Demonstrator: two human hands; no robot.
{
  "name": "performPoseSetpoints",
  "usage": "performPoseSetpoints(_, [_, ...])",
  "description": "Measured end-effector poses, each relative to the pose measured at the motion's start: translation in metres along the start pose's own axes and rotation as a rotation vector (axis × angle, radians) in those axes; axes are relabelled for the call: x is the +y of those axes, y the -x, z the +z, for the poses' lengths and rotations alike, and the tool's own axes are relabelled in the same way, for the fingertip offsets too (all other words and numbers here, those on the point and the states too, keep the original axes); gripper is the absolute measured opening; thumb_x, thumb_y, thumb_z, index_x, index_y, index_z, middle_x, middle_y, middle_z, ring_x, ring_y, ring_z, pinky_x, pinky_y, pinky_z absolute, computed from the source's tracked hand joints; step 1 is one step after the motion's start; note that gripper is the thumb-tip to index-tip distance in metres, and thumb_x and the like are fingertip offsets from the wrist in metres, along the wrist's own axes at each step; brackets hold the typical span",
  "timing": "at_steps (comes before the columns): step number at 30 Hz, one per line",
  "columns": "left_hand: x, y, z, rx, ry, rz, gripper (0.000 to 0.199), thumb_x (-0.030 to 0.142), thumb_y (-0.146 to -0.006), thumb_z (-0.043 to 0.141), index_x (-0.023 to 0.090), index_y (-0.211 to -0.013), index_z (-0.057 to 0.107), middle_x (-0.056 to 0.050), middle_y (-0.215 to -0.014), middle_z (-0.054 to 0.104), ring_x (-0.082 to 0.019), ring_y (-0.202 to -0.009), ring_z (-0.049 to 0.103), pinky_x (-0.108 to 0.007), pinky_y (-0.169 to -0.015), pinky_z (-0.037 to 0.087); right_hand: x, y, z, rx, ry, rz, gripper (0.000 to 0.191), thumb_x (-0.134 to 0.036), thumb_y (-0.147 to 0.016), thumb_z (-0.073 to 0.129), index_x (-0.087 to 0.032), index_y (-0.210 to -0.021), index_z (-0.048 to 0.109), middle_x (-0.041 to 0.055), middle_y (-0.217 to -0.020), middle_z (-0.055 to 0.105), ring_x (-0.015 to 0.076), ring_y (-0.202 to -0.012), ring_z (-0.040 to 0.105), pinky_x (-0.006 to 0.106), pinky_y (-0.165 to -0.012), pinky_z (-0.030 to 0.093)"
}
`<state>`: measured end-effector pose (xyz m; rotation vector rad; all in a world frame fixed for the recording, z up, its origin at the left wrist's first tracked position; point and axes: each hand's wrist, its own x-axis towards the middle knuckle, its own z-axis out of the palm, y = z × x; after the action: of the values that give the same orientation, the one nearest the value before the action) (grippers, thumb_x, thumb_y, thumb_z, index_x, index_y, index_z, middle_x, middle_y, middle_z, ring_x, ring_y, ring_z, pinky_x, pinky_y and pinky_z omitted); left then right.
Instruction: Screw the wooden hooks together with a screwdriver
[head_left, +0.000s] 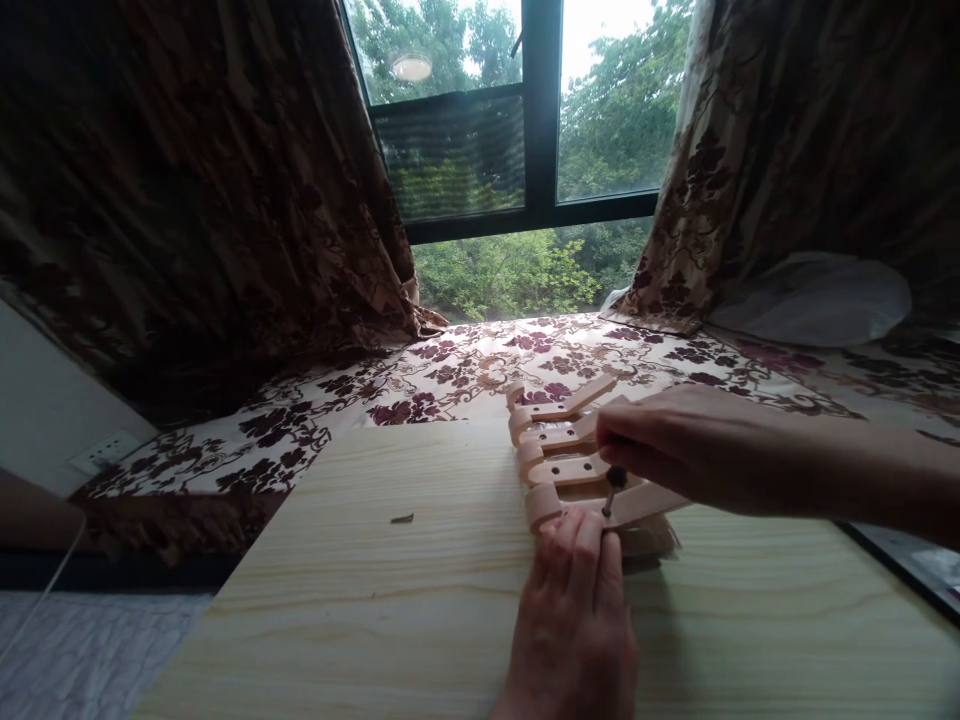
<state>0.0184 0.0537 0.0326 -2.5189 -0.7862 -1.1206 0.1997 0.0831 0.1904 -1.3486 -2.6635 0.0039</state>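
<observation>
A pale pinkish slatted piece (pixel 570 470) with curved ends and dark round screws or holes lies on the light wooden board (pixel 360 560). My left hand (pixel 577 610) presses its fingertips on the nearest slat, fingers close together, holding that edge. Above the piece, my right hand (pixel 660 440) is closed in a fist, apparently around the handle of a small dark-tipped metal tool (pixel 615 482). The tool's lower end meets the nearest slat just beyond my left fingertips. The handle is mostly hidden inside the fist.
Small dark scrap (pixel 402 518) lies on the board left of the piece. Behind is a ledge with floral cloth (pixel 450 375), a window (pixel 540 110) and patterned curtains (pixel 285 180). A white bag-like thing (pixel 817 298) rests at the right. A dark-edged object shows at the lower right.
</observation>
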Motion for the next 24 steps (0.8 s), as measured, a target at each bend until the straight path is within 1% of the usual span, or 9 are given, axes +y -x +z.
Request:
performPoseSetpoints(3, [0.000,0.000,0.000,0.002,0.000,-0.005,0.041,0.010,-0.081,0.049,0.005,-0.120,0.060,-0.015,-0.128,0.057,-0.028,-0.129,0.044,-0.042,-0.109,0.039,-0.004,-0.004,0.004,0.008,0.078,0.161,0.024,-0.027,-0.096,0.040,-0.018,-0.075,0.050,0.0031,-0.065,0.056,0.0132,-0.054,0.042,0.026,-0.053,0.026])
performPoseSetpoints(5, [0.000,0.000,0.000,0.012,-0.002,-0.011,0.040,0.011,-0.082,0.049,0.005,-0.119,0.060,-0.015,-0.128,0.058,-0.028,-0.128,0.044,-0.043,-0.109,0.039,-0.005,-0.006,0.003,0.012,0.124,0.194,0.026,-0.028,-0.096,0.040,-0.018,-0.074,0.050,0.0035,-0.065,0.056,0.0134,-0.054,0.042,0.027,-0.053,0.025])
performPoseSetpoints(7, [0.000,0.000,0.000,0.018,-0.006,-0.011,0.039,0.011,-0.082,0.048,0.005,-0.118,0.061,-0.015,-0.127,0.058,-0.028,-0.127,0.045,-0.043,-0.108,0.041,-0.005,-0.004,0.000,0.009,0.119,0.170,0.023,-0.028,-0.094,0.044,-0.018,-0.075,0.053,0.0031,-0.065,0.057,0.0135,-0.054,0.043,0.026,-0.053,0.024])
performPoseSetpoints(10, [-0.001,0.000,-0.001,0.017,-0.006,-0.016,0.040,0.011,-0.082,0.048,0.004,-0.119,0.060,-0.015,-0.127,0.058,-0.028,-0.127,0.046,-0.043,-0.108,0.041,-0.001,0.002,-0.006,0.006,0.041,0.079,0.012,-0.026,-0.089,0.049,-0.020,-0.083,0.057,0.0007,-0.065,0.058,0.0134,-0.054,0.045,0.025,-0.051,0.025])
performPoseSetpoints(14, [0.000,0.001,-0.001,0.015,0.006,-0.007,0.041,0.010,-0.081,0.049,0.004,-0.120,0.060,-0.015,-0.128,0.058,-0.028,-0.129,0.044,-0.042,-0.109,0.039,0.005,0.007,-0.005,0.018,-0.015,-0.044,0.019,-0.024,-0.093,0.044,-0.020,-0.075,0.052,0.0004,-0.067,0.057,0.0123,-0.054,0.044,0.025,-0.051,0.026])
performPoseSetpoints(17, [0.001,0.000,-0.001,0.021,0.008,-0.007,0.041,0.010,-0.081,0.048,0.004,-0.119,0.061,-0.015,-0.127,0.059,-0.028,-0.129,0.045,-0.043,-0.109,0.040,0.005,0.007,0.003,0.059,0.001,-0.019,0.020,-0.025,-0.093,0.043,-0.019,-0.075,0.049,0.0006,-0.065,0.054,0.0112,-0.050,0.041,0.025,-0.049,0.025])
performPoseSetpoints(20, [-0.001,0.000,0.000,0.033,0.000,-0.001,0.040,0.009,-0.080,0.048,0.004,-0.118,0.061,-0.015,-0.125,0.060,-0.027,-0.128,0.046,-0.042,-0.108,0.041,0.003,0.005,0.012,0.113,0.056,0.078,0.022,-0.027,-0.094,0.041,-0.019,-0.075,0.048,0.0011,-0.061,0.054,0.0116,-0.048,0.041,0.025,-0.048,0.023])
performPoseSetpoints(22, [-0.003,0.000,0.001,0.045,-0.018,0.018,0.041,0.009,-0.079,0.048,0.004,-0.117,0.061,-0.015,-0.125,0.060,-0.027,-0.127,0.047,-0.042,-0.107,0.042,0.003,0.004,0.013,0.133,0.114,0.139,0.024,-0.029,-0.095,0.041,-0.019,-0.075,0.049,0.0013,-0.059,0.054,0.0123,-0.048,0.042,0.026,-0.049,0.022])
performPoseSetpoints(24, [-0.005,0.000,0.003,0.070,-0.040,0.038,0.040,0.010,-0.079,0.048,0.005,-0.116,0.062,-0.015,-0.124,0.061,-0.027,-0.126,0.048,-0.041,-0.106,0.042,0.004,0.005,0.010,0.113,0.156,0.161,0.024,-0.031,-0.094,0.045,-0.019,-0.075,0.052,0.0007,-0.057,0.054,0.0131,-0.048,0.043,0.026,-0.048,0.021])
